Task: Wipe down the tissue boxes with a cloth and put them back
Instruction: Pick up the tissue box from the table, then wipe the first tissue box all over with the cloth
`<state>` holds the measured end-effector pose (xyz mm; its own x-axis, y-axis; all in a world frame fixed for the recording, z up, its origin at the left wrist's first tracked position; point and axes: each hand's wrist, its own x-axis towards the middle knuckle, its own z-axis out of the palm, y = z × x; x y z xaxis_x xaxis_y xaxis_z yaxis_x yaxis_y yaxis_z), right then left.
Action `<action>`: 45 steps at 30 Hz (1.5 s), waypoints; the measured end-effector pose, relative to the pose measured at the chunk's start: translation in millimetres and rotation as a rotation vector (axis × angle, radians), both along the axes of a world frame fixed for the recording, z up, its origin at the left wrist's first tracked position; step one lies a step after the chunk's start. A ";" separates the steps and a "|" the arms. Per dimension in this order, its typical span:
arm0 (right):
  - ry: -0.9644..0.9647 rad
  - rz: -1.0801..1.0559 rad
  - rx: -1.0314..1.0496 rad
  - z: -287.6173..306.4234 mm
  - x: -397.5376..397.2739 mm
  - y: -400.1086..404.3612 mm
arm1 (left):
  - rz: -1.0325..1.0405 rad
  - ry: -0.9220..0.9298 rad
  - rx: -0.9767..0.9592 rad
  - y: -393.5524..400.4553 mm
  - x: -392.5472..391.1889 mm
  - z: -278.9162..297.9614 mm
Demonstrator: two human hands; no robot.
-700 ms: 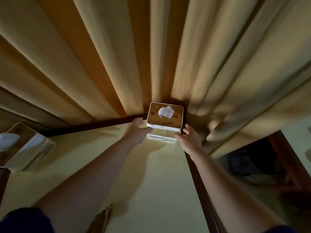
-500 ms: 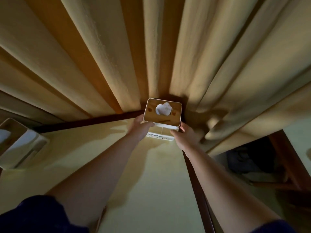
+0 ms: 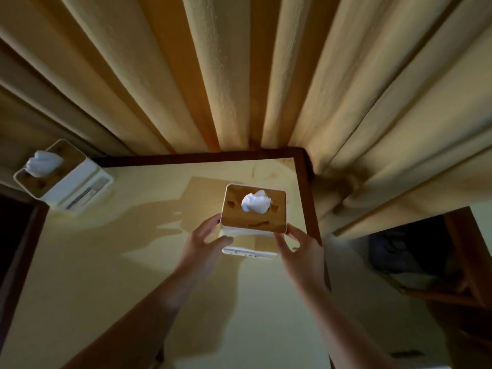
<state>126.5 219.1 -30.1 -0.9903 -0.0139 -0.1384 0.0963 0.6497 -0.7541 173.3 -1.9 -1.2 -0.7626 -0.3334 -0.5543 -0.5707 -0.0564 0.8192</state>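
1. Progress: no cloth in view, so I can't tell whether any wiping is done. Judging by the layout, one tissue box is in hand and the second tissue box sits at the worktop's far left corner, tilted, and looks untouched.
2. Grip: left hand grips the box's left side, fingers curled around the edge. Right hand grips the right side the same way. Box looks lifted just above the worktop, near its right edge, lid up, tissue poking out.
3. Left to do: find the cloth, wipe both boxes, put both back.
4. Change vs. earlier frames: the box was in the far right corner against the curtain; now it's pulled toward the person and the corner is bare. Both arms have drawn back. The second box shows more fully at left.
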 end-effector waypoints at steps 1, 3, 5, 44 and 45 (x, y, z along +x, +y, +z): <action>-0.013 0.001 -0.022 1.3 20.0 -1.1 | 0.006 -0.001 0.022 -2.4 22.4 1.3; -0.050 0.004 -0.045 2.0 57.6 -2.2 | -0.005 0.002 0.054 -8.3 67.0 0.1; -0.079 0.020 -0.031 -0.8 91.1 0.0 | -0.017 0.013 0.060 -15.0 107.0 -1.3; -0.250 0.484 0.178 -31.5 221.0 -241.3 | -0.421 -0.302 -0.612 -150.8 202.9 -81.4; -0.296 0.517 0.256 -36.4 220.7 -242.9 | -0.452 -0.278 -0.628 -152.0 208.6 -81.6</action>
